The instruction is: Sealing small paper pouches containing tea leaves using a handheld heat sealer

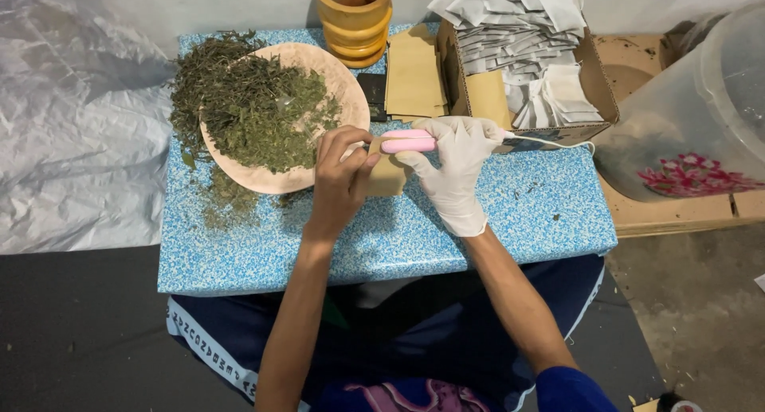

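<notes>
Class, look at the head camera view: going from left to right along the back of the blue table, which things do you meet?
Loose dried leaves → round tray of leaves → yellow wooden mortar → stack of tan pouches → cardboard box of white sachets → clear plastic tub beside the table.

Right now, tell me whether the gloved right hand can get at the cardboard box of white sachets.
Probably yes: the right hand is just beside the cardboard box, nothing between, though it holds a pink tool.
</notes>
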